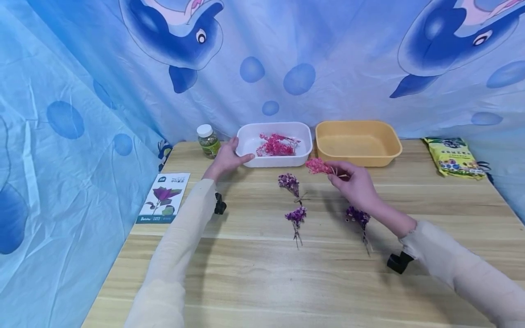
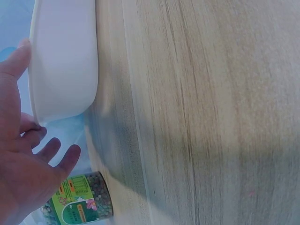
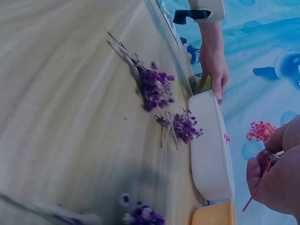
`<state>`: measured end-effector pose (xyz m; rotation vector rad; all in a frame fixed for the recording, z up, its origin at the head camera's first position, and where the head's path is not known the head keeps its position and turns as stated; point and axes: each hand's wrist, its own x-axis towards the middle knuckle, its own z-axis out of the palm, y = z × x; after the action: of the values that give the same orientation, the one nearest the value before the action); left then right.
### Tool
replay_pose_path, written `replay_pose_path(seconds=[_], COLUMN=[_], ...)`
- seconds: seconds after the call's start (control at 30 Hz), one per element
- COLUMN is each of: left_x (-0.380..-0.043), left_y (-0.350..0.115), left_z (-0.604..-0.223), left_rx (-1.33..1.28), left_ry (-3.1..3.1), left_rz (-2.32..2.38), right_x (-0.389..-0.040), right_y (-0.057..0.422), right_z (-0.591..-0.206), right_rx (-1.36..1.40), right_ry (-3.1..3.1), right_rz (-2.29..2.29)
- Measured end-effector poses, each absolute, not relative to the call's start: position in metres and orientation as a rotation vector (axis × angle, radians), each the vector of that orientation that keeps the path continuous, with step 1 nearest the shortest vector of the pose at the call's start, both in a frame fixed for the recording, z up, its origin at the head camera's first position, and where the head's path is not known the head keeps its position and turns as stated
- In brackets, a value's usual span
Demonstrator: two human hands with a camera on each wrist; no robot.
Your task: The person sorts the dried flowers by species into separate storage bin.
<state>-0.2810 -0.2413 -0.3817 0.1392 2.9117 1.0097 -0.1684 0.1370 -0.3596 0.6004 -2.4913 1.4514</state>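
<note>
My right hand point(image 1: 354, 184) pinches a small bunch of pink dried flowers point(image 1: 317, 166) by its stems, just in front of the gap between two plastic bins. In the right wrist view the pink stem pokes out below the fingers. My left hand point(image 1: 228, 157) touches the left end of the white bin point(image 1: 273, 161), thumb at the front rim and fingers around the corner. More pink flowers point(image 1: 275, 145) lie inside that bin. Purple dried flower bunches lie on the table: one upper point(image 1: 289, 183), one lower point(image 1: 296, 215), and one point(image 1: 358, 216) beneath my right forearm.
A yellow bin point(image 1: 358, 161) stands right of the white one. Behind the left hand is a jar point(image 1: 209, 142) with a white lid. A plant-picture packet point(image 1: 164, 198) lies at the left edge, a yellow-green bag point(image 1: 453, 157) at the far right. A blue curtain point(image 1: 270, 59) hangs behind.
</note>
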Motion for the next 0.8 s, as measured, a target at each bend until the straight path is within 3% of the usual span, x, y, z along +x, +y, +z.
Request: replay_pose_path(seconds=[0.43,0.8], left_x=[-0.279,-0.281], left_y=[-0.242,-0.242], left_z=[-0.380,-0.382], left_rx=[0.140,0.154], left_ry=[2.920,2.930], left_rz=[0.988,0.987], right_x=[-0.214,-0.261], right_y=[0.118,0.072], right_z=[-0.343,-0.332], right_rx=[0.602,0.629], right_ry=[-2.637,-2.675], right_rz=[1.417,1.440])
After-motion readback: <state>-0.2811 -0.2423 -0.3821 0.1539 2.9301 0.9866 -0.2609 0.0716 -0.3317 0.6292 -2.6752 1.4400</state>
